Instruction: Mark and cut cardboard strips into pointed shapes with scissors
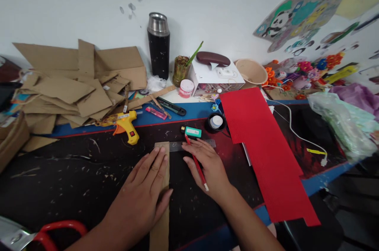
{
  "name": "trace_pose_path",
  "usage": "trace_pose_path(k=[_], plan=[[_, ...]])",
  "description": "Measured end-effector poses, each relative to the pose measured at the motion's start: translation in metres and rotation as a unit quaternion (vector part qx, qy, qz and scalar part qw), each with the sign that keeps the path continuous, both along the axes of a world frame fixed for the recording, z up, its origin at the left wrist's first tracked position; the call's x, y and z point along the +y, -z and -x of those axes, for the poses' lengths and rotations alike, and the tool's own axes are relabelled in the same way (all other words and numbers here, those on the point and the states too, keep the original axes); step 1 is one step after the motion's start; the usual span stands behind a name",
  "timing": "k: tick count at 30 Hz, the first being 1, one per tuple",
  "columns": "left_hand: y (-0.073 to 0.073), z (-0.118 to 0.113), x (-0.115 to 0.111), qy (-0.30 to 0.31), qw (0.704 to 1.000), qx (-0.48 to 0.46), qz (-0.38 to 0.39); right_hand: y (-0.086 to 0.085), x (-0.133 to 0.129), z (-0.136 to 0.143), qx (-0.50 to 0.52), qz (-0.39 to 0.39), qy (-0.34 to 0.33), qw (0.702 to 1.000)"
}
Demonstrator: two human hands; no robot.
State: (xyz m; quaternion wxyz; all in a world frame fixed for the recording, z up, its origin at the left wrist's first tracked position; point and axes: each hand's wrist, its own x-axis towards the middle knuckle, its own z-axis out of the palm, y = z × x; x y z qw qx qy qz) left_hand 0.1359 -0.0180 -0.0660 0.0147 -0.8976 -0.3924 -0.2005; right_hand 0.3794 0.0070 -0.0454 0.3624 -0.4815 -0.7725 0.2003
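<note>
Cardboard strip [161,229] under left hand [145,187], fingers outstretched.
Right of the strip, right hand [210,164] holds red pencil [197,164] between fingers.

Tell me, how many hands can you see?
2. The left hand lies on the cardboard strip; the right hand, to its right, holds the red pencil.

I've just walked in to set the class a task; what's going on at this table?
Someone's left hand presses flat on a cardboard strip. The right hand holds a red pencil, its fingers over a clear ruler at the strip's far end. A glue gun lies to the left, a red sheet to the right.
</note>
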Motion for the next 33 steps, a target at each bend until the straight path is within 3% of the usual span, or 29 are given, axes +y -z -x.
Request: trace_pose_path(k=[14,19,22,27,33], plan=[[0.001,-0.001,-0.001,0.002,1.0,0.014,-0.009,0.0,0.001,0.001,-0.002,-0.006,0.005,1.0],[0.003,-0.001,-0.001,-0.006,1.0,0.022,-0.013,-0.001,-0.003,0.0,0.044,-0.016,0.007,0.999],[0.004,-0.001,-0.001,-0.004,1.0,0.013,-0.017,-0.01,-0.007,0.004,0.122,0.035,0.028,0.992],[0.005,-0.002,-0.001,-0.007,1.0,0.006,-0.025,-0.027,-0.002,0.022,0.276,0.172,0.046,0.944],[0.008,-0.001,-0.001,-0.008,0.999,0.008,-0.031,-0.02,0.028,0.053,0.331,0.212,0.013,0.919]])
